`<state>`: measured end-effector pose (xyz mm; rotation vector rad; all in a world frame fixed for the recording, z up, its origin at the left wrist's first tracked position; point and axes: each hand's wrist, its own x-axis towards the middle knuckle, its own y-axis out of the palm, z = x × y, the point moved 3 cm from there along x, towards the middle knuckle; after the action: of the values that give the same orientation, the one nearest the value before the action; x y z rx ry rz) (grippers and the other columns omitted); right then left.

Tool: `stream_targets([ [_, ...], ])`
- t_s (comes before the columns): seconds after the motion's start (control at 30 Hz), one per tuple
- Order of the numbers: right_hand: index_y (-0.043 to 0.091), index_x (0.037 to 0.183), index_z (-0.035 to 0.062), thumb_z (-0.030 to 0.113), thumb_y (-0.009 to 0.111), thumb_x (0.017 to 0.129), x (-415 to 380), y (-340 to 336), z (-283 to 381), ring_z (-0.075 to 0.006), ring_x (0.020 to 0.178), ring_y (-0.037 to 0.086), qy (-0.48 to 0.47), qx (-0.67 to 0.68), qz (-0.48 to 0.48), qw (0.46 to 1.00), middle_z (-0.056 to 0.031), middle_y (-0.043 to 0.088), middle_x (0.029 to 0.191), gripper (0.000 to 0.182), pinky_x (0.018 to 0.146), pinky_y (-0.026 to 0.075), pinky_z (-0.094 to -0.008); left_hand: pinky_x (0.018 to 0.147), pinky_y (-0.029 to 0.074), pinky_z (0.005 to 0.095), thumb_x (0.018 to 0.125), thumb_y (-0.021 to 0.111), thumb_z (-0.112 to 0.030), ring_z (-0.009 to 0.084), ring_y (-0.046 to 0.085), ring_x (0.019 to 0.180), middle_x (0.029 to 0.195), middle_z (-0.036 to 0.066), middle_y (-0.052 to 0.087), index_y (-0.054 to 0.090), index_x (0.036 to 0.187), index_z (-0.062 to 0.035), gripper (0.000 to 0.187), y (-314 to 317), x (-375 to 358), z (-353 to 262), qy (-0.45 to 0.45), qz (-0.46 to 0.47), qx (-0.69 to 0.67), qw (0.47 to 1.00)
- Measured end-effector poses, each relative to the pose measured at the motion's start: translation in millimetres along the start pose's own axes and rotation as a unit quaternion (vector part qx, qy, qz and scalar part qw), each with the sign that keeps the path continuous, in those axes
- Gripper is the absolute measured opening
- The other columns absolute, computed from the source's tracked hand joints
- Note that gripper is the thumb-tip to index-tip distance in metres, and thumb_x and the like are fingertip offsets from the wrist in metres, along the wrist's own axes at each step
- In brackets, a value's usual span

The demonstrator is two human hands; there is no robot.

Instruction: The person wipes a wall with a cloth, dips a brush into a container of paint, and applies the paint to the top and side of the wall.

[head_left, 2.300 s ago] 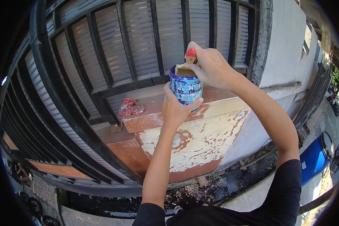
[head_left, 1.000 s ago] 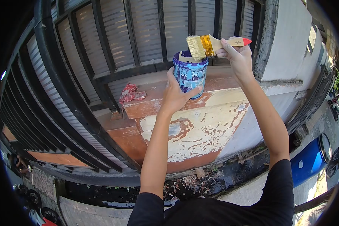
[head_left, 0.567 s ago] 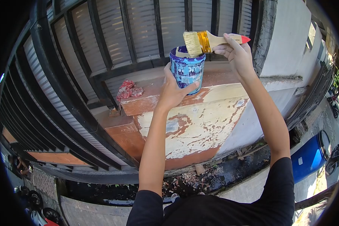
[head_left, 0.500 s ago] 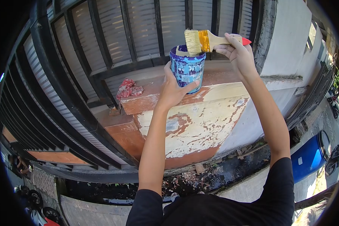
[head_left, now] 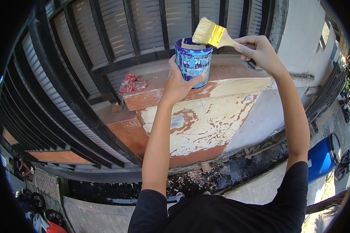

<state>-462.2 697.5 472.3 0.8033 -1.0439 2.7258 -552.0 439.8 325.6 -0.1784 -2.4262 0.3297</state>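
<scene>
1. The left hand [head_left: 179, 84] curls round the paint pot [head_left: 194, 65] in the upper middle of the frame, thumb across its front; I can't tell whether the ledge [head_left: 233, 70] bears any weight.
2. The right hand [head_left: 258, 53], right of the pot, pinches the brush [head_left: 216, 35] by its handle between thumb and fingers.
3. The bristles sit above the pot's right rim; contact there is unclear to me.
4. I'd judge this as the paint-loading step, brush out of the pot.
5. Next calls for a level pot and drips kept over its mouth.
</scene>
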Motion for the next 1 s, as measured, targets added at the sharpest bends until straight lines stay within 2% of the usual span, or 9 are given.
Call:
stream_targets([
  [0.07,0.074,0.121,-0.0029,0.019,0.073,0.100,-2.0,4.6,-4.6,-0.0061,0.070,0.053,-0.027,-0.019,0.024,0.999,-0.0003,0.067,0.085,0.030,0.062,0.043,-0.0229,0.114,0.046,0.0455,0.074,0.093,-0.054,0.0390,0.058,0.135,0.146,0.029,0.055,0.018,0.157,0.0042,0.126,0.5,0.4,1.5,0.004,-0.007,-0.014,1.000],
  [0.2,0.071,0.123,-0.0035,0.019,0.071,0.102,-9.9,19.9,-9.3,-0.0059,0.070,0.048,0.006,0.023,0.008,1.000,0.0028,0.062,0.081,0.031,0.064,0.041,-0.0225,0.113,0.047,0.0443,0.072,0.095,-0.051,0.0368,0.059,0.133,0.145,0.028,0.056,0.020,0.156,0.0052,0.126,0.2,1.9,1.9,0.004,-0.014,-0.021,1.000],
  [0.27,0.067,0.127,-0.0038,0.020,0.072,0.101,-13.5,25.1,-17.0,-0.0051,0.068,0.045,0.018,0.142,-0.042,0.989,0.0043,0.058,0.078,0.035,0.064,0.037,-0.0218,0.112,0.047,0.0439,0.072,0.095,-0.051,0.0363,0.059,0.133,0.144,0.028,0.057,0.020,0.156,0.0056,0.126,-0.7,4.0,2.3,-0.003,-0.011,-0.022,1.000],
  [0.43,0.062,0.135,-0.0037,0.021,0.075,0.100,-51.3,13.6,-36.8,-0.0026,0.064,0.038,0.003,0.212,-0.102,0.972,0.0053,0.053,0.076,0.044,0.057,0.027,-0.0222,0.109,0.051,0.0415,0.069,0.097,-0.051,0.0340,0.064,0.127,0.138,0.027,0.062,0.024,0.152,0.0069,0.124,-3.7,6.2,1.7,-0.014,0.007,-0.040,0.999],
  [0.57,0.060,0.138,-0.0034,0.018,0.072,0.102,-115.8,13.9,-49.7,-0.0024,0.062,0.038,0.041,0.225,-0.137,0.964,0.0040,0.056,0.078,0.043,0.055,0.026,-0.0213,0.114,0.048,0.0406,0.072,0.098,-0.045,0.0309,0.059,0.133,0.142,0.027,0.058,0.027,0.151,0.0082,0.118,-11.0,2.0,-11.3,-0.041,0.024,-0.096,0.994],
  [0.63,0.060,0.139,-0.0031,0.017,0.070,0.103,-148.6,21.8,-53.4,-0.0023,0.061,0.039,0.061,0.227,-0.156,0.960,0.0033,0.057,0.079,0.042,0.054,0.026,-0.0209,0.112,0.049,0.0408,0.069,0.099,-0.047,0.0307,0.062,0.131,0.140,0.027,0.060,0.029,0.150,0.0094,0.121,-11.6,3.9,-9.4,-0.041,0.015,-0.090,0.995],
  [0.8,0.059,0.140,-0.0009,0.014,0.068,0.105,-216.4,58.1,-80.7,-0.0019,0.059,0.041,0.186,0.286,-0.168,0.925,0.0016,0.060,0.080,0.039,0.052,0.027,-0.0197,0.105,0.055,0.0406,0.063,0.102,-0.047,0.0295,0.068,0.120,0.130,0.023,0.066,0.034,0.144,0.0099,0.120,-2.9,13.7,-3.5,0.061,-0.016,0.029,0.998],
  [0.93,0.060,0.137,-0.0008,0.013,0.068,0.105,-246.5,84.4,-93.3,-0.0014,0.059,0.041,0.238,0.339,-0.178,0.893,0.0022,0.059,0.078,0.036,0.051,0.028,-0.0195,0.103,0.055,0.0401,0.063,0.102,-0.045,0.0291,0.069,0.118,0.128,0.023,0.067,0.036,0.142,0.0087,0.116,1.8,11.7,-2.5,0.043,-0.041,0.051,0.997],
  [1.0,0.060,0.137,-0.0006,0.013,0.068,0.105,-259.1,90.0,-97.6,-0.0014,0.059,0.041,0.244,0.342,-0.171,0.891,0.0026,0.059,0.077,0.036,0.051,0.029,-0.0195,0.103,0.056,0.0434,0.055,0.100,-0.056,0.0383,0.069,0.121,0.130,0.028,0.067,0.033,0.146,0.0076,0.130,3.4,12.0,-2.3,0.002,-0.052,0.064,0.997],
])
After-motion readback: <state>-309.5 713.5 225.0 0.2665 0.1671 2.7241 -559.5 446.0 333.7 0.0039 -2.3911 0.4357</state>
